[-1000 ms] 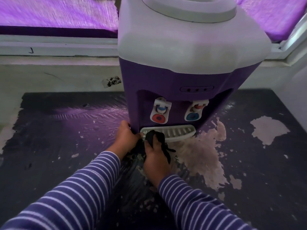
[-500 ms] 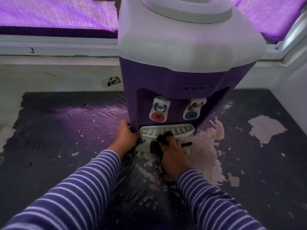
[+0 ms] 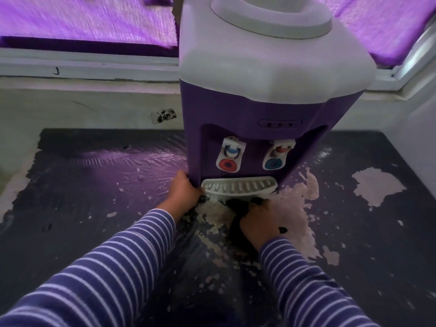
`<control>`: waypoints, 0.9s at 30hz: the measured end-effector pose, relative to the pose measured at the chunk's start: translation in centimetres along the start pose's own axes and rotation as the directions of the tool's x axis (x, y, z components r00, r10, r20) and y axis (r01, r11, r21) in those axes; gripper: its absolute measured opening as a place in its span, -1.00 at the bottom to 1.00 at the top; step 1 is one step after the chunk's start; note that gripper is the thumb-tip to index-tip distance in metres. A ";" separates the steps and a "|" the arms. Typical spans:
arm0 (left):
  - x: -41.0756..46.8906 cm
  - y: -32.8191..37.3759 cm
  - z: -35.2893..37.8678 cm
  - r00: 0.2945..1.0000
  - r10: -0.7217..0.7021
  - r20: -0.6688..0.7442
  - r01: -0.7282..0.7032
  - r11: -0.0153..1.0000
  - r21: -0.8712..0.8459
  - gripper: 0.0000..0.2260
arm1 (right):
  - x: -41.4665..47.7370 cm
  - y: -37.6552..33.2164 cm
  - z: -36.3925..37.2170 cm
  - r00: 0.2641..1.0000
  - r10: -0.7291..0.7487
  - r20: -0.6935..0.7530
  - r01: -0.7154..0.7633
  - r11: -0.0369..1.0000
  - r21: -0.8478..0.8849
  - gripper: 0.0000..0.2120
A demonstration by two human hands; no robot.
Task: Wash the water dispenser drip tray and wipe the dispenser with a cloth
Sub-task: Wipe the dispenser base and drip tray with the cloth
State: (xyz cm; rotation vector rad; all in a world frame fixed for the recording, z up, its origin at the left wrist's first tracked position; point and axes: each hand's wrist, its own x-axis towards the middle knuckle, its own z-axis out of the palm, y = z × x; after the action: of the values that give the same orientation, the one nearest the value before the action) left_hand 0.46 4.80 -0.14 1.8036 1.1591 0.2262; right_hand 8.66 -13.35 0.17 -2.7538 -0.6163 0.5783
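Wiping, I judge: my left hand [image 3: 182,193] curls round the purple-and-white plastic water dispenser's [image 3: 259,109] base corner, my right hand [image 3: 258,220] clutches a black cloth [image 3: 236,205] against its seated white slotted drip tray [image 3: 238,187]; next, sweep sideways.

The dispenser [image 3: 259,109] had a deep purple body under a pale grey-white top. Its left tap [image 3: 228,159] bore a red disc and its right tap [image 3: 274,159] a blue one, both on white plates. The drip tray [image 3: 238,186] was white with a row of slots. The cloth [image 3: 238,224] was black. The left sleeve [image 3: 106,267] and right sleeve [image 3: 306,279] were dark blue with thin white stripes. The tabletop [image 3: 94,185] was near-black, blotched with pale peeled patches, mostly at right. The far curtain [image 3: 82,20] was violet.
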 end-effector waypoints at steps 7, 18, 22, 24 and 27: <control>-1.3 -0.7 -0.7 0.994 -0.063 0.088 0.076 0.986 -0.148 -0.70 | -1.1 -5.9 1.4 0.956 -0.205 0.211 0.164 0.967 0.197 -0.70; -6.7 0.3 -2.7 0.926 -0.012 0.378 0.231 0.809 -0.540 -0.75 | -3.7 -6.7 -0.6 0.947 -0.290 0.141 0.175 0.829 0.531 -0.50; -8.3 1.1 -3.1 0.970 -0.011 0.243 0.168 0.754 -0.635 -0.72 | -4.2 -6.3 -0.8 0.939 -0.331 0.093 0.222 0.790 0.572 -0.44; -9.1 1.5 -3.5 0.978 -0.015 0.206 0.151 0.735 -0.661 -0.75 | -4.2 -6.3 -0.9 0.938 -0.343 0.052 0.242 0.754 0.611 -0.42; -10.1 2.0 -4.6 0.983 -0.021 0.181 0.136 0.747 -0.651 -0.77 | -4.2 -6.5 -1.4 0.923 -0.380 0.060 0.252 0.713 0.654 -0.28</control>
State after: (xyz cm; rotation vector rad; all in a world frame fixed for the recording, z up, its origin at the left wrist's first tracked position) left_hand -6.43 -0.49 7.03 1.1097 0.8783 0.3805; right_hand 3.51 -9.75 4.97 -1.9087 -0.7483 0.7972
